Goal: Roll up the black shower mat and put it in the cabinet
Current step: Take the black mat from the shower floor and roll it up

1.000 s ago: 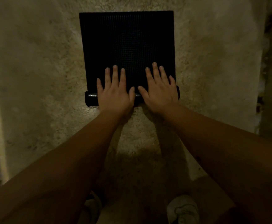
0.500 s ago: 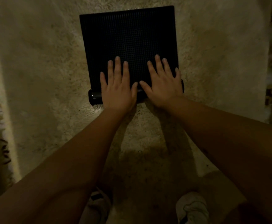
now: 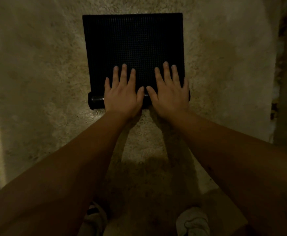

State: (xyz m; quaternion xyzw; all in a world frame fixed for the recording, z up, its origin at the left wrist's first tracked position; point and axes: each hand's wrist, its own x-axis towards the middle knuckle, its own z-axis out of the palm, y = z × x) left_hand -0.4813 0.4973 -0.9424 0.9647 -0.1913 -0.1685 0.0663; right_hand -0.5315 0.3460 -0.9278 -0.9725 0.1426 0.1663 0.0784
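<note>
Both hands flat, fingers spread, gripping nothing: left hand point(image 3: 123, 93), right hand point(image 3: 169, 91) press rolled edge of black shower mat point(image 3: 133, 45) on shaggy rug point(image 3: 37, 74), flat part toward 12 o'clock. Risks: uneven push skews roll; loose core springs open; pile drags mat.

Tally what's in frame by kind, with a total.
Black shower mat, partly rolled: 1
Hands, left hand and right hand, flat on the roll: 2
Shoes, left shoe and right shoe: 2
Beige rug: 1
Total: 6
</note>
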